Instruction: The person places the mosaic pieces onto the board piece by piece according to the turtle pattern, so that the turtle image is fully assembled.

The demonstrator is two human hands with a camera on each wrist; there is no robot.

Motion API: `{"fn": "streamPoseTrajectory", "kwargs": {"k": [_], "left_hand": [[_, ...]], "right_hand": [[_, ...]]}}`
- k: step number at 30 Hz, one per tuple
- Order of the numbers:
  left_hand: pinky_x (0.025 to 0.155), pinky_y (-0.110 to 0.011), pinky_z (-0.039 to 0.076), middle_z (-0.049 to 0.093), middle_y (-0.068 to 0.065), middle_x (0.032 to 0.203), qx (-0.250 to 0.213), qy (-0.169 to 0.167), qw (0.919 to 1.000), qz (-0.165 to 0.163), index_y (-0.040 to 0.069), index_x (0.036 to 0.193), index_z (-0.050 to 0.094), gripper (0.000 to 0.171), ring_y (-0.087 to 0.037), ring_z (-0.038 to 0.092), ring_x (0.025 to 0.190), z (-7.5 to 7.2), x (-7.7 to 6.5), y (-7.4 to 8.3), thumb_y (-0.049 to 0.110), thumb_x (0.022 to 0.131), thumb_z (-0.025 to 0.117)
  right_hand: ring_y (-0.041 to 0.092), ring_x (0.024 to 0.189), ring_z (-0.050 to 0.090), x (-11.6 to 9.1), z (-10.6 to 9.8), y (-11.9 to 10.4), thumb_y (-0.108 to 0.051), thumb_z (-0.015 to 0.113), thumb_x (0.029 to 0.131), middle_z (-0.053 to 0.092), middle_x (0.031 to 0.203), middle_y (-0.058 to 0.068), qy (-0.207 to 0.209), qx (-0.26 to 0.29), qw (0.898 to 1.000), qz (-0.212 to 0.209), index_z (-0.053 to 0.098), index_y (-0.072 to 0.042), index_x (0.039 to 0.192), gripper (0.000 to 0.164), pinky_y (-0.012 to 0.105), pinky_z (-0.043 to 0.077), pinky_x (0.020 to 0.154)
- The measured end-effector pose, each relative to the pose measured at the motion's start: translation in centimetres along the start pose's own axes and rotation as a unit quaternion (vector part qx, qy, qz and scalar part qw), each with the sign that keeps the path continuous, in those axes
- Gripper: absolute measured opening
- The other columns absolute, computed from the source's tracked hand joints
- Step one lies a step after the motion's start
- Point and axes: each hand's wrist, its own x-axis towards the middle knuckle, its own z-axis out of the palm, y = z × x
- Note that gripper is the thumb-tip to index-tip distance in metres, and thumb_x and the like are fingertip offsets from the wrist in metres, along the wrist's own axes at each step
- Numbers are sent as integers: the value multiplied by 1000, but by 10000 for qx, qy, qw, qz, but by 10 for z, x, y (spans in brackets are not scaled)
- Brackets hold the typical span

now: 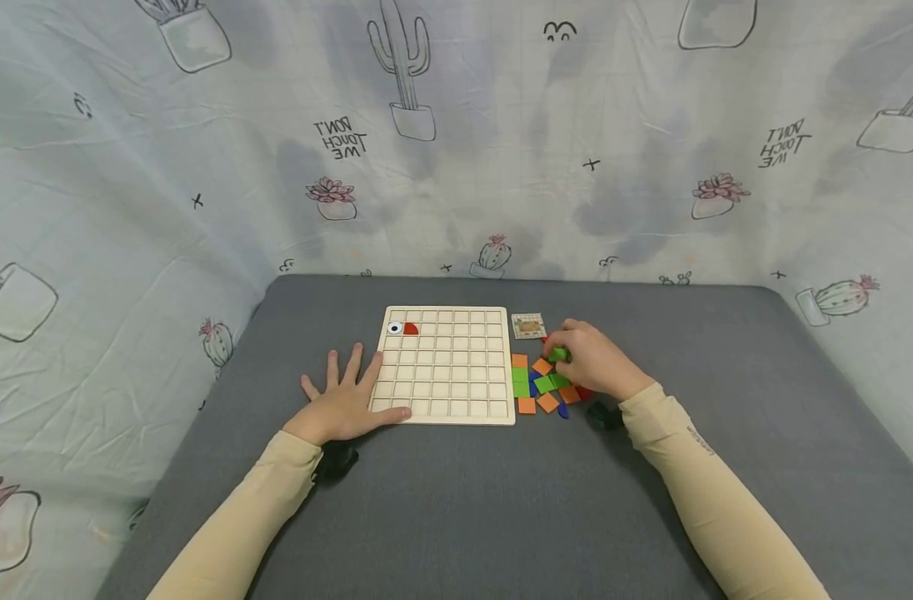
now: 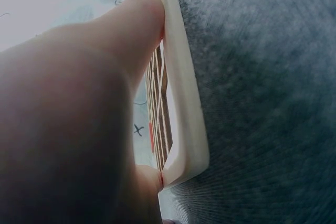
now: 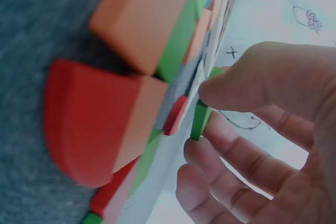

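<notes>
Thin, plain green tile (image 3: 199, 120)

There are two hands (image 1: 340, 410), one board (image 1: 454, 376), one card (image 1: 528, 326), one eye piece (image 1: 395, 328), one red quarter-round (image 1: 411, 329), and at least five orange blocks (image 1: 526, 406), five green blocks (image 1: 520, 389), two blue pieces (image 1: 563, 412) and two loose red pieces (image 3: 94, 124)

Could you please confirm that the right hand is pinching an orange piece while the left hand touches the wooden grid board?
Not quite: the right hand is pinching a green piece, not an orange one, as the right wrist view shows. The left hand does touch the wooden grid board.
</notes>
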Motion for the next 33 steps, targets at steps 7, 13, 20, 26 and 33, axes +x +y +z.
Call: {"fn": "streamPoseTrajectory", "kwargs": {"k": [7, 13, 20, 26, 33], "left_hand": [[103, -92, -6, -10, -22, 174, 44, -23, 10000, -43, 18, 170, 5, 120, -59, -17, 154, 0, 0, 0, 88, 85, 53], [103, -92, -6, -9, -22, 174, 28, -10, 10000, -47, 18, 170, 6, 121, -59, -16, 154, 0, 0, 0, 88, 84, 55], [103, -92, -6, -10, -22, 174, 44, -23, 10000, -44, 18, 170, 5, 122, -59, -16, 154, 0, 2, -1, 88, 84, 55], [103, -92, -6, -9, -22, 174, 26, -8, 10000, -39, 17, 170, 7, 122, -58, -16, 154, -2, 3, 0, 88, 84, 55], [103, -92, -4, -8, -23, 174, 106, -34, 9999, -104, 17, 170, 6, 122, -59, -15, 154, -2, 3, 0, 89, 84, 53]], "right_hand": [[20, 83, 55, 0, -4, -17, -2, 76, 91, 65, 105, 7, 111, 146, 9998, -116, 79, -12, 104, 17, 38, 49, 73], [17, 77, 51, 3, -3, -33, -3, 74, 92, 62, 104, 6, 89, 369, 9990, -248, 77, -10, 106, 16, 34, 45, 68], [19, 81, 56, 19, 2, -49, -2, 71, 93, 63, 106, 6, 185, 546, 9959, -701, 76, -9, 107, 16, 34, 47, 71], [23, 91, 64, 41, 8, -68, -2, 68, 93, 65, 104, 4, 107, 782, 9932, -857, 76, -7, 110, 19, 35, 53, 79], [24, 98, 65, 78, 19, -94, -6, 70, 95, 68, 109, 4, -139, 904, 9912, -958, 75, -7, 112, 18, 35, 55, 86]]}}
